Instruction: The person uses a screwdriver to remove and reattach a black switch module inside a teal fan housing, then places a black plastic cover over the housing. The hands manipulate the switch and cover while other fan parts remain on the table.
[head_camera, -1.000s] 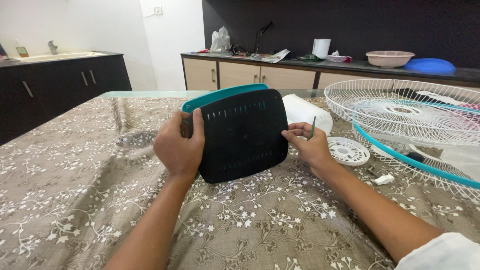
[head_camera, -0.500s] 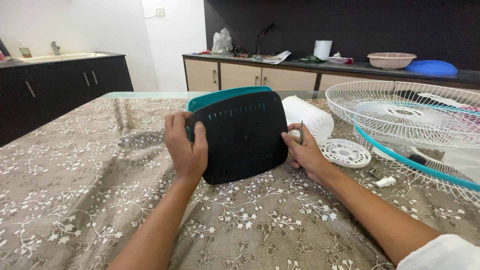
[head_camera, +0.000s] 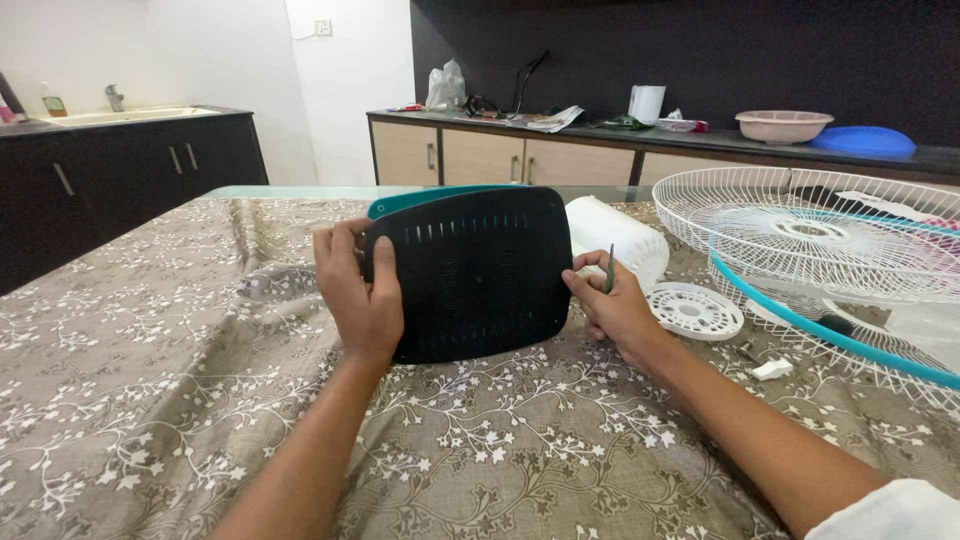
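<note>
- The left hand (head_camera: 358, 290) is gripping the left edge of the dark slotted fan base panel (head_camera: 470, 272), fingers wrapped over its front, thumb behind.
- The panel is standing tilted on its lower edge on the floral tablecloth (head_camera: 150, 400), about midway across the table and nearer its far edge.
- The right hand (head_camera: 612, 310) is pressing against the panel's right edge, fingers closed around a thin dark-green tool (head_camera: 608, 282), probably a screwdriver.
- To do this well, the left hand should be holding the panel firmly while the right is bringing the tool tip squarely onto a fastener; I cannot tell where the fasteners are.
- The white fan grille (head_camera: 800, 240) and round white cap (head_camera: 695, 310) are lying towards the table's right edge.
- Compared with a second ago, the left thumb-side grip is sitting lower, and the panel is standing slightly more upright.
</note>
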